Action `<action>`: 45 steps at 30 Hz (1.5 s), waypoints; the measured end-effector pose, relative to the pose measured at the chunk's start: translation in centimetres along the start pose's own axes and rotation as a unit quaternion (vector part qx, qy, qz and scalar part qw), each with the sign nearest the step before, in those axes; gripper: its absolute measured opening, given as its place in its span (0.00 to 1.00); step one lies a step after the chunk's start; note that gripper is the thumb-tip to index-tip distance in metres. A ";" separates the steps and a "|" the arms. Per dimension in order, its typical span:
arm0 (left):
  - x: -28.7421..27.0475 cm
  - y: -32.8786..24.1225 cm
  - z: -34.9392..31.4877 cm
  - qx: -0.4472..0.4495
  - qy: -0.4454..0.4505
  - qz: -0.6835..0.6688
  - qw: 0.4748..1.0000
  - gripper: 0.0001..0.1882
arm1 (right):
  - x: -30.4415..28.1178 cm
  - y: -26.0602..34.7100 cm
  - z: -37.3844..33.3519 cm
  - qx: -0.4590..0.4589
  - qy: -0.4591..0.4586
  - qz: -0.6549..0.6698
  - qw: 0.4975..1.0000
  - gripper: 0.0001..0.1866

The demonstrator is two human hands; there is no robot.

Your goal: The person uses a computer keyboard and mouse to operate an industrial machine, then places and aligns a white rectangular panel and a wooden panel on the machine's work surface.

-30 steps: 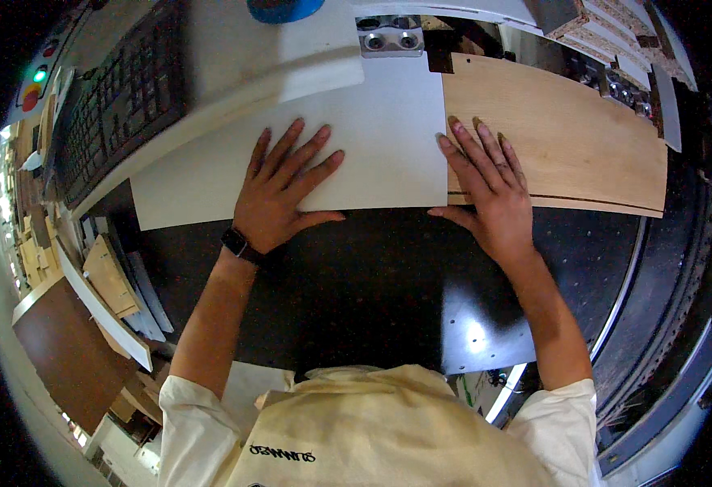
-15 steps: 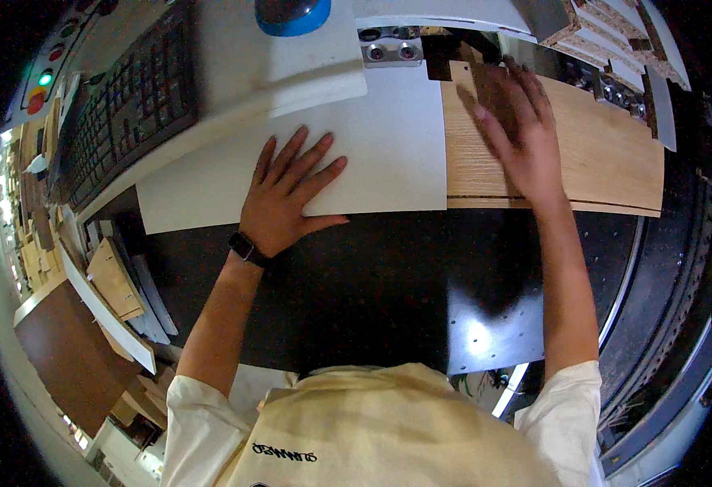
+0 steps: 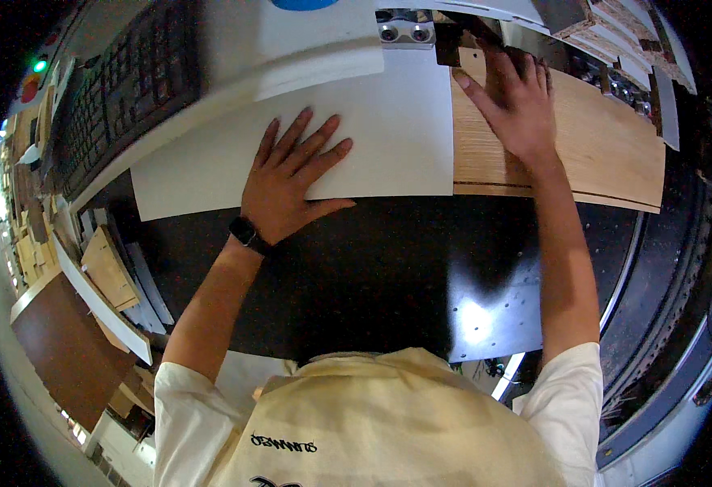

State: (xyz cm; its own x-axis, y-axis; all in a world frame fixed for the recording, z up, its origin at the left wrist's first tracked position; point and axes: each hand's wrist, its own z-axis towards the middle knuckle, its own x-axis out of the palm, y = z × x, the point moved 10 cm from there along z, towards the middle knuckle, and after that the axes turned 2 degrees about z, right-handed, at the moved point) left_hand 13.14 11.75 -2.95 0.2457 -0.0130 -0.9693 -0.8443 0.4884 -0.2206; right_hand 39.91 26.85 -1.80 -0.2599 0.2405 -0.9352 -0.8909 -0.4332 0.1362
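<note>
My left hand [image 3: 289, 180] lies flat with fingers spread on the near edge of a white board [image 3: 372, 138] that rests on a black machine table [image 3: 372, 276]. A black watch sits on that wrist. My right hand [image 3: 515, 104] presses flat, fingers apart, on the far left part of a light wooden panel [image 3: 599, 154] that butts against the white board's right edge. Neither hand grips anything.
A metal fitting with two round holes [image 3: 404, 31] stands at the back behind the boards. A black grid-like panel [image 3: 120, 89] lies at the back left. Wood offcuts [image 3: 108, 268] are stacked lower left, and more board pieces [image 3: 615, 40] at the back right.
My right hand has slid away from me along the wooden panel, from its near edge to its far left corner. My left hand has stayed on the white board.
</note>
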 end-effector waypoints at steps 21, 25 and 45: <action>0.1 -0.4 0.0 -0.005 0.001 0.001 1.000 0.45 | -1.1 0.4 -0.4 -0.001 -0.033 0.017 0.999 0.36; -0.2 -2.2 0.4 -0.038 -0.017 -0.014 0.999 0.40 | -0.9 -0.1 -0.3 -0.004 -0.049 0.016 0.999 0.35; 3.5 -11.1 5.7 -0.022 -0.150 -0.119 0.981 0.33 | 0.1 -0.8 -0.5 0.011 -0.049 0.020 0.999 0.41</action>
State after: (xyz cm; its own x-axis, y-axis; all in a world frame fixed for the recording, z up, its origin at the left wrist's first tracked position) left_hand 26.13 11.26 -3.26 0.5626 0.1383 -0.8151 -0.7634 0.4652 -0.4480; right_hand 40.76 26.73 -2.18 -0.3297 0.3080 -0.8924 -0.8869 -0.4250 0.1810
